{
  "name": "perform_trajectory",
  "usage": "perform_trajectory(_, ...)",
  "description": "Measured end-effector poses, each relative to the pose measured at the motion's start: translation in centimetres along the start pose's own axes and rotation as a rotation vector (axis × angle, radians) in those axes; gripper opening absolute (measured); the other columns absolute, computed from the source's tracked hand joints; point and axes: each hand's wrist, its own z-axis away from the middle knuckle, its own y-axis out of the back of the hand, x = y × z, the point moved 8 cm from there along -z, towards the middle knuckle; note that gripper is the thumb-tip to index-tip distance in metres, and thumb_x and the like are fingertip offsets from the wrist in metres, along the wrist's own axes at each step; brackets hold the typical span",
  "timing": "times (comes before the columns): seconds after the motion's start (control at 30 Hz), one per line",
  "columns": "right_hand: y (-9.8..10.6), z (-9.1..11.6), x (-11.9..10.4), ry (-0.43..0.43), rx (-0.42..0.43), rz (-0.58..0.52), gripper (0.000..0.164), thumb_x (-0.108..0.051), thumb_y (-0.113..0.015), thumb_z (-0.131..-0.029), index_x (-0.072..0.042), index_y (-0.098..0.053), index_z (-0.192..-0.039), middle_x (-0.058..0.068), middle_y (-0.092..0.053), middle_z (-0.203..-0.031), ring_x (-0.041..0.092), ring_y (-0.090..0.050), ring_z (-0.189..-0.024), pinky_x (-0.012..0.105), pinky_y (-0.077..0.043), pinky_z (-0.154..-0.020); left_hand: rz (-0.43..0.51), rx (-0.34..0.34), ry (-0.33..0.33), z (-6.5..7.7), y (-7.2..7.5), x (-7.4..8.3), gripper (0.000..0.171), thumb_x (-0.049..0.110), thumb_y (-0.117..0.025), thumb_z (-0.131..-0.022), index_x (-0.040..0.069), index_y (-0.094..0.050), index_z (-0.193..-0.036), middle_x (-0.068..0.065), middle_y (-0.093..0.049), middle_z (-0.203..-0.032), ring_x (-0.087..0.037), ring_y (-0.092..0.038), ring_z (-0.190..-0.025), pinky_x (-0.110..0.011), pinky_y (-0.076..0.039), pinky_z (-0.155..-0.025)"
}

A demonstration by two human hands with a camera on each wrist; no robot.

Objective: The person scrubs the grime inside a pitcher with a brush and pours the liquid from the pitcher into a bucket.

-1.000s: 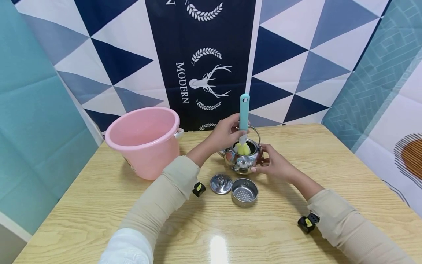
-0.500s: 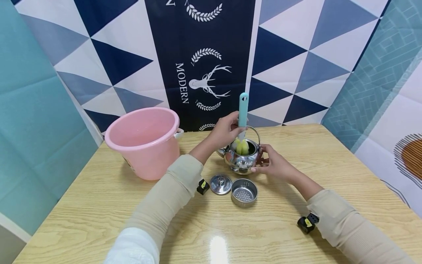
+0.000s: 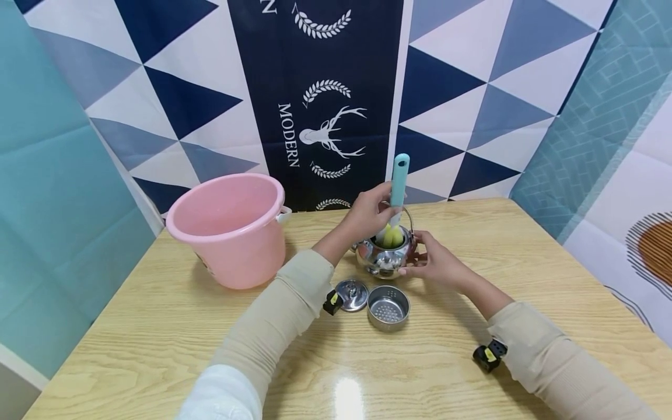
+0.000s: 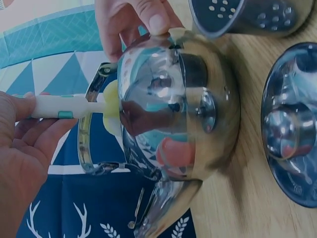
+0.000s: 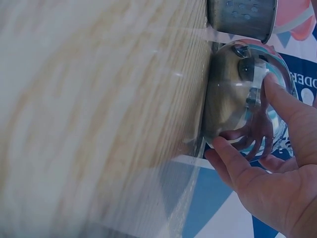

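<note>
Over the pot (image 3: 385, 261), pinches the near-upright brush (image 3: 399, 182), partly inside, with the left hand (image 3: 369, 211); with the right hand (image 3: 438, 262), grips the pot's right side.

Here's the wood-grain table (image 3: 131, 350), light glaring off its surface: pink bucket (image 3: 244, 259) standing at the left, shiny kettle (image 3: 385, 261) upright towards the back, and just in front, a lid (image 3: 353, 293), knob up, right beside a round metal strainer (image 3: 388, 323).
</note>
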Motion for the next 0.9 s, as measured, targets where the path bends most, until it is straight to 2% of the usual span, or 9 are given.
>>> perform_trajectory(0.27, -0.1, -0.1, 0.5, -0.021, -0.012, 0.011, 0.085, -0.013, -0.075, -0.087, 0.005, -0.017, -0.148, 0.030, -0.033, -0.141, 0.048, -0.052, -0.118, 0.052, -0.046, -0.098, 0.011, -0.004, 0.046, 0.5, -0.2, 0.2, 0.027, 0.001, -0.060, -0.095, 0.002, -0.055, -0.122, -0.014, -0.067, -0.112, -0.018, -0.066, -0.102, -0.018, -0.052, -0.085)
perform_trajectory(0.5, -0.1, 0.0, 0.3, -0.002, -0.017, 0.002, 0.087, -0.014, -0.075, -0.088, 0.008, -0.015, -0.147, 0.035, -0.029, -0.144, 0.053, -0.046, -0.122, 0.053, -0.044, -0.101, 0.004, -0.060, 0.043, 0.8, 0.0, 0.6, 0.026, 0.001, -0.059, -0.096, 0.002, -0.056, -0.121, -0.013, -0.067, -0.111, -0.019, -0.065, -0.102, -0.020, -0.052, -0.086)
perform_trajectory(0.77, 0.0, 0.0, 0.5, -0.015, -0.009, 0.008, 0.087, -0.014, -0.076, -0.087, 0.005, -0.017, -0.148, 0.032, -0.031, -0.144, 0.050, -0.049, -0.121, 0.051, -0.045, -0.100, -0.084, -0.103, 0.047, 0.9, 1.0, 0.7, 0.026, 0.002, -0.061, -0.095, 0.004, -0.057, -0.121, -0.009, -0.068, -0.112, -0.019, -0.066, -0.104, -0.024, -0.052, -0.088)
perform_trajectory(0.9, 0.0, 0.0, 0.5, -0.008, -0.005, 0.008, 0.086, -0.014, -0.076, -0.087, 0.006, -0.018, -0.147, 0.032, -0.032, -0.143, 0.049, -0.051, -0.119, 0.051, -0.046, -0.099, -0.085, -0.108, 0.051, 0.9, 1.2, 0.6, 0.024, 0.001, -0.060, -0.096, 0.003, -0.056, -0.119, -0.010, -0.067, -0.113, -0.019, -0.065, -0.106, -0.024, -0.052, -0.088)
